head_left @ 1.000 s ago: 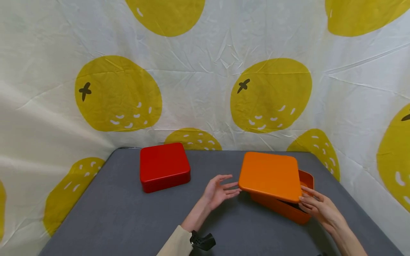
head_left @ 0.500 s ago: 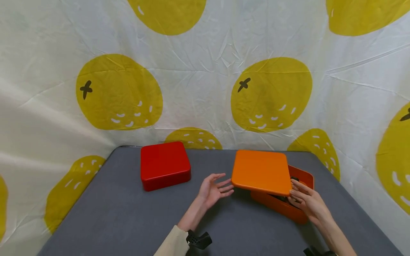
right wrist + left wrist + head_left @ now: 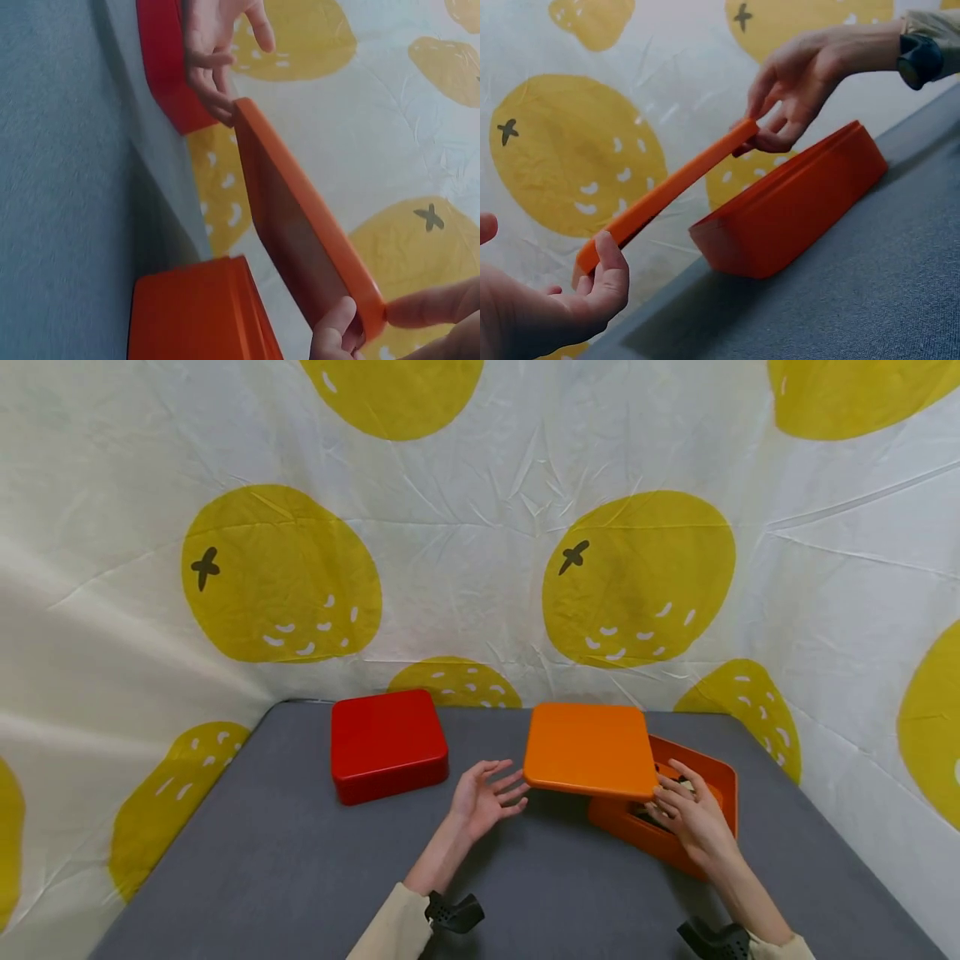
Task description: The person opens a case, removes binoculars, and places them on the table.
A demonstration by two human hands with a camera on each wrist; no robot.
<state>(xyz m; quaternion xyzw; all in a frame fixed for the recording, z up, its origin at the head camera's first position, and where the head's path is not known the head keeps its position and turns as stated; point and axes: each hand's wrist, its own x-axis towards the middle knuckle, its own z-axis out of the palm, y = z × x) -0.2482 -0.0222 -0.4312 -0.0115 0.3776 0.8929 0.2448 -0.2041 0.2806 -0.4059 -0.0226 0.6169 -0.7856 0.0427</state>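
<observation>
A white cloth (image 3: 465,585) with yellow fruit prints hangs behind the grey table (image 3: 300,860). The red box (image 3: 390,743) sits closed at far left; the orange box (image 3: 795,210) stands uncovered at right, small dark and pale items (image 3: 649,814) inside. Its lid (image 3: 590,750) is in the air, left of and partly above it. The right hand (image 3: 693,814) pinches the lid's right edge; the left hand (image 3: 483,800), fingers extended and thumb apart, touches its left edge.

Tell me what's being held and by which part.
The orange box lid: the right hand pinches its near right corner; the left hand touches its near left corner.
</observation>
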